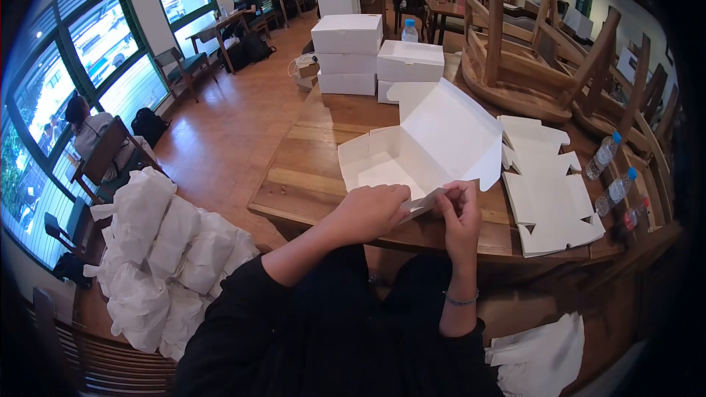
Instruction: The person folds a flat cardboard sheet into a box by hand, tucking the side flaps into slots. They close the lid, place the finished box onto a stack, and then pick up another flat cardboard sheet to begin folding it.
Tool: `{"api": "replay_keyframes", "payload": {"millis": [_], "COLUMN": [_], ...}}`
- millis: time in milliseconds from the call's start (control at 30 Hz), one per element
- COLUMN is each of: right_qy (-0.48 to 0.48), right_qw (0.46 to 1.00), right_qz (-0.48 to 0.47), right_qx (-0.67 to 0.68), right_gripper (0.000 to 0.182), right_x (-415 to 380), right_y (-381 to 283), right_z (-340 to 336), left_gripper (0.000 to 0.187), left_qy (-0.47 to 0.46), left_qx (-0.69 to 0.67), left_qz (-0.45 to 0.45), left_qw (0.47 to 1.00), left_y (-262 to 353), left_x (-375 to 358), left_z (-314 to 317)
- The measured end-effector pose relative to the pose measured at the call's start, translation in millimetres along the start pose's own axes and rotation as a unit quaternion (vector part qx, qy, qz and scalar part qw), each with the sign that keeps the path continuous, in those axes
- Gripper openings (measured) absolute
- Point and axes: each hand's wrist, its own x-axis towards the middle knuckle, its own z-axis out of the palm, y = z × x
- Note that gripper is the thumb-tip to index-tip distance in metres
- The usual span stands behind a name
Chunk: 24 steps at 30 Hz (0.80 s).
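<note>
A partly folded white cardboard box (386,154) lies on the wooden table before me, its lid (456,136) raised and tilted back to the right. My left hand (375,212) is closed at the box's near side, its fingertips curled over the edge and partly hidden. With thumb and fingers, my right hand (460,209) pinches a flap at the box's near right corner. To the right of the box lies a stack of flat, unfolded box blanks (551,184) with notched edges.
Finished white boxes (347,66) stand stacked at the table's back, near a water bottle (409,31). More bottles (616,191) and upturned wooden chairs (507,66) are on the right. White bags (165,250) pile up at lower left; a person (95,129) sits by the windows.
</note>
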Motion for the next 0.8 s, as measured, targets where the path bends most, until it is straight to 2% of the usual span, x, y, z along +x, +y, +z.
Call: {"api": "replay_keyframes", "payload": {"millis": [100, 367, 700, 800], "right_qy": [-0.026, -0.012, -0.009, -0.057], "right_qw": [1.0, 1.0, 0.999, 0.996], "right_qz": [-0.007, -0.01, -0.033, -0.025], "right_qx": [0.0, 0.002, -0.029, -0.068], "right_gripper": [0.013, 0.01, 0.008, 0.008], "right_x": [-1, -1, -2, -3], "right_y": [-6, -6, -9, -12], "right_z": [2, 3, 3, 3], "left_gripper": [0.025, 0.024, 0.019, 0.019], "left_qy": [-0.002, -0.016, 0.042, 0.047], "left_qx": [-0.011, -0.015, -0.002, -0.004], "left_qz": [-0.006, -0.007, 0.059, 0.065], "left_qw": [1.0, 1.0, 0.997, 0.997], "left_y": [-1, -4, -2, -4], "left_x": [0, 1, -3, -3], "left_z": [0, 2, 4, 5]}}
